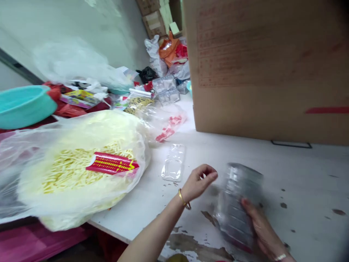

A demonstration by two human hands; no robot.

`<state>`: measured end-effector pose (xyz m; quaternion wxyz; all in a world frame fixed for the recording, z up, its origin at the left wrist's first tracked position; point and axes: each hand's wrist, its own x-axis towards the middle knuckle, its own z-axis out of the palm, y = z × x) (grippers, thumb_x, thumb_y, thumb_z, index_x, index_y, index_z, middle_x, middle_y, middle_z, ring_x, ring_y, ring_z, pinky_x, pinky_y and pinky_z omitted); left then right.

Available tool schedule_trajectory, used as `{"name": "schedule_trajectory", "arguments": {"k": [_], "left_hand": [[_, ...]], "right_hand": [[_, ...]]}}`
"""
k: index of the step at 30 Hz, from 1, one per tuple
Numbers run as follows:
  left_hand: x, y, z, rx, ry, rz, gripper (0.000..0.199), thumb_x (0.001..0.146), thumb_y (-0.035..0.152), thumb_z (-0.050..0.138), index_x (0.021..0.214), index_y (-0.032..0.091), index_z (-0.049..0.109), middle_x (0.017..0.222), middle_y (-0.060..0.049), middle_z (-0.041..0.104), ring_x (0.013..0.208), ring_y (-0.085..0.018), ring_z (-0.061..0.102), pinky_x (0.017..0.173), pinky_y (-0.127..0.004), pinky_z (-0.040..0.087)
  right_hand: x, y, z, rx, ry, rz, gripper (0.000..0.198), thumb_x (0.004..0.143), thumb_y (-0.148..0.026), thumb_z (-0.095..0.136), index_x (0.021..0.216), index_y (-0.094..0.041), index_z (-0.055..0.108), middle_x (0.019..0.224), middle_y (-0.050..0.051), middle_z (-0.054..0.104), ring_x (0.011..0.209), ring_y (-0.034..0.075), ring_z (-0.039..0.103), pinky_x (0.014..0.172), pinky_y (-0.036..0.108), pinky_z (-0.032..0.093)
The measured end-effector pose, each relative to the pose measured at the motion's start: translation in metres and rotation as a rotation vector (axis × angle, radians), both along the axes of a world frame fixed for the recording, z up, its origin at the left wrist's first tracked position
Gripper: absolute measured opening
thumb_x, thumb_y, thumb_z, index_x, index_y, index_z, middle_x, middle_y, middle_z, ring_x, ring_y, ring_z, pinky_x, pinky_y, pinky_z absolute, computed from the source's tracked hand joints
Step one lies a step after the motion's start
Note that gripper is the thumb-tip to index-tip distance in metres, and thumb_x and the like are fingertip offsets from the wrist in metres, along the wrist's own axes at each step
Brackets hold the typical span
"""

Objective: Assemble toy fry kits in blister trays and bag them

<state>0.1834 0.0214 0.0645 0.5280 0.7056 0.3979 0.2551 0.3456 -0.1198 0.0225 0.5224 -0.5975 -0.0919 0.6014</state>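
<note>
My right hand (261, 225) grips a stack of clear plastic blister packs (240, 203) from its right side. The stack is tilted and smeared by motion, so its contents cannot be made out. Left of it, my left hand (199, 182) is raised over the table, thumb and curled fingers brought together in a pinch, with nothing visible in them. A gold bracelet circles that wrist. One clear plastic blister shell (173, 162) lies flat on the white table, just beyond my left hand and apart from it.
A large bag of pale yellow strips (68, 169) with a red printed packet (113, 163) on top lies to the left. A tall cardboard box (261, 72) blocks the back right. Behind are a bag of red pieces (170, 127), a turquoise basin (24, 105) and heaped bags.
</note>
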Motion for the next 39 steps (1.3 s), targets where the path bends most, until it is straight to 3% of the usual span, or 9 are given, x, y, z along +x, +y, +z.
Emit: {"name": "schedule_trajectory", "arguments": {"k": [3,8,12,16,20,27,32,39], "left_hand": [[0.023,-0.033,0.016,-0.139,-0.132,-0.121,0.027,0.086,0.041,0.055,0.084,0.015,0.063,0.080,-0.003,0.058,0.078,-0.014,0.050,0.073,-0.025,0.038],[0.040,-0.045,0.015,-0.400,-0.278,0.006,0.032,0.079,0.044,0.064,0.072,0.013,0.057,0.068,0.000,0.049,0.067,-0.010,0.042,0.065,-0.023,0.034],[0.052,-0.052,0.009,-0.545,-0.431,0.133,0.034,0.068,0.041,0.075,0.067,0.013,0.056,0.063,0.002,0.048,0.063,-0.009,0.040,0.064,-0.022,0.032],[0.062,-0.058,0.006,-0.638,-0.528,0.181,0.036,0.065,0.038,0.078,0.061,0.013,0.052,0.059,0.003,0.047,0.061,-0.008,0.039,0.064,-0.022,0.031],[0.073,-0.054,0.002,-0.671,-0.545,0.140,0.038,0.067,0.041,0.076,0.061,0.014,0.049,0.060,0.003,0.047,0.061,-0.008,0.038,0.063,-0.023,0.029],[0.086,-0.042,0.007,-0.640,-0.457,-0.027,0.038,0.066,0.037,0.077,0.059,0.013,0.048,0.057,0.004,0.043,0.058,-0.007,0.034,0.059,-0.023,0.024],[0.083,-0.046,0.006,-0.705,-0.555,0.027,0.039,0.067,0.038,0.077,0.059,0.014,0.047,0.058,0.003,0.046,0.059,-0.007,0.037,0.061,-0.023,0.027],[0.076,-0.023,0.003,-0.708,-0.632,0.129,0.040,0.064,0.042,0.078,0.066,0.013,0.051,0.060,0.004,0.044,0.056,-0.006,0.034,0.058,-0.022,0.025]], "right_hand": [[-0.007,0.007,0.007,0.095,-0.229,-0.010,0.073,0.059,-0.054,0.078,0.117,-0.016,0.058,0.105,0.011,0.069,0.102,0.032,0.061,0.093,0.043,0.045],[-0.008,0.003,0.011,0.116,-0.232,-0.022,0.071,0.059,-0.054,0.078,0.115,-0.016,0.058,0.105,0.010,0.069,0.101,0.031,0.061,0.089,0.041,0.046],[-0.007,-0.002,0.016,0.136,-0.036,-0.053,0.062,0.064,-0.050,0.077,0.113,-0.016,0.060,0.107,0.010,0.068,0.106,0.032,0.059,0.093,0.042,0.045],[0.002,-0.007,0.018,0.067,0.232,-0.045,0.053,0.063,-0.049,0.077,0.102,-0.015,0.066,0.095,0.008,0.072,0.090,0.031,0.065,0.080,0.042,0.051],[0.014,-0.011,0.010,0.002,0.320,-0.099,0.047,0.061,-0.050,0.077,0.094,-0.016,0.071,0.087,0.007,0.073,0.083,0.028,0.067,0.081,0.040,0.051],[0.023,-0.004,0.010,0.097,0.080,-0.058,0.048,0.065,-0.045,0.078,0.104,-0.018,0.069,0.110,0.006,0.069,0.109,0.028,0.058,0.097,0.041,0.043],[0.026,-0.007,0.008,0.006,0.162,-0.134,0.038,0.057,-0.047,0.079,0.082,-0.019,0.074,0.097,0.006,0.072,0.102,0.031,0.062,0.092,0.042,0.047],[0.040,-0.020,-0.009,-0.109,0.269,-0.279,0.034,0.055,-0.044,0.081,0.080,-0.024,0.072,0.082,0.000,0.073,0.079,0.025,0.067,0.073,0.035,0.055]]}}
